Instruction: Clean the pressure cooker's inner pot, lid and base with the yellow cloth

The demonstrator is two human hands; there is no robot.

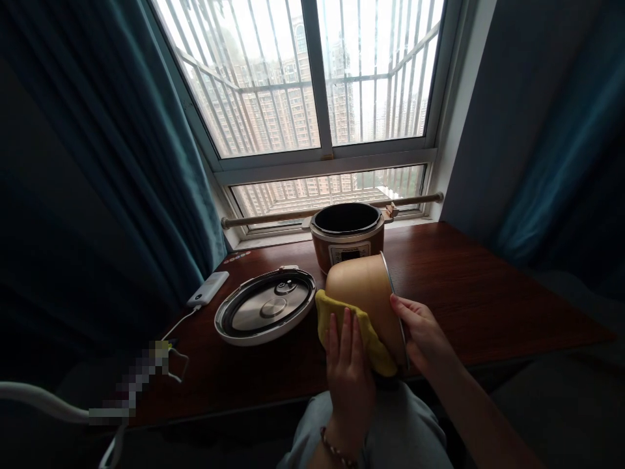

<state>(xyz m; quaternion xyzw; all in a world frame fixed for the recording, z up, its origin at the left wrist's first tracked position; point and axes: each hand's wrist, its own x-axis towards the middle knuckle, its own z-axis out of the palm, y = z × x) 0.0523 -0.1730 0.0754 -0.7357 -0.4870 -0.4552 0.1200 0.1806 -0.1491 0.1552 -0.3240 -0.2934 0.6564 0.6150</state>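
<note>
My right hand [424, 335] grips the rim of a tan inner pot [364, 293], which lies tipped on its side over the front of the dark wooden table [488, 293]. My left hand [347, 371] lies flat on a yellow cloth [374, 345], pressing it against the pot's outer wall. Behind them stands the cooker body [347, 236], its top uncovered. To the left the cooker lid [266, 305] rests upside down on the table.
A white power bank [208, 288] with a cable lies at the table's left edge. A wooden rod [293, 213] runs along the window sill. Teal curtains [146, 163] hang on both sides. My knee [395, 423] is below the table edge.
</note>
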